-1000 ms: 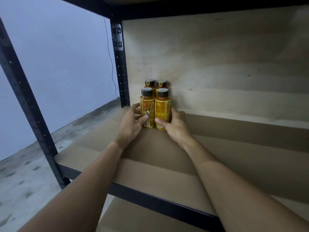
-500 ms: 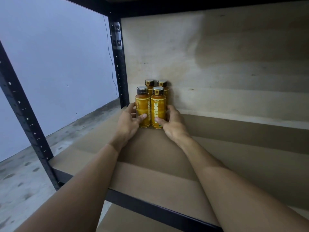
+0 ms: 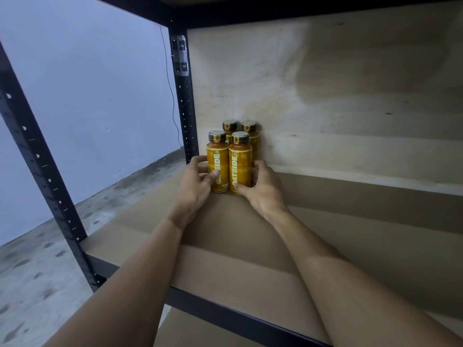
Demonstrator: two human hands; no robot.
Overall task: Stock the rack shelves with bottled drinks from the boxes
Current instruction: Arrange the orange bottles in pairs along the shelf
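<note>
Outside the left hand (image 3: 198,186) stands the rear post (image 3: 186,108), so the stock starts from the rack's far corner, likely to fill it row by row. That hand wraps the left bottle (image 3: 217,164) low down, thumb across the label front and fingers curled round its outer side, which steadies it upright on the shelf (image 3: 350,221). Between the two grips the left bottle and the right bottle (image 3: 240,167) touch side by side, labels facing out, apparently squared for display. Just beyond the fingertips the back pair (image 3: 229,126) stands close to the back board (image 3: 325,96), with the front two packed tight to it. The right hand (image 3: 263,190) mirrors the hold, thumb at the right bottle's foot and fingers curled round its far side, seemingly pressing inward. Right of that grip the shelf runs on, where I judge later rows would go; the boxes are out of view
</note>
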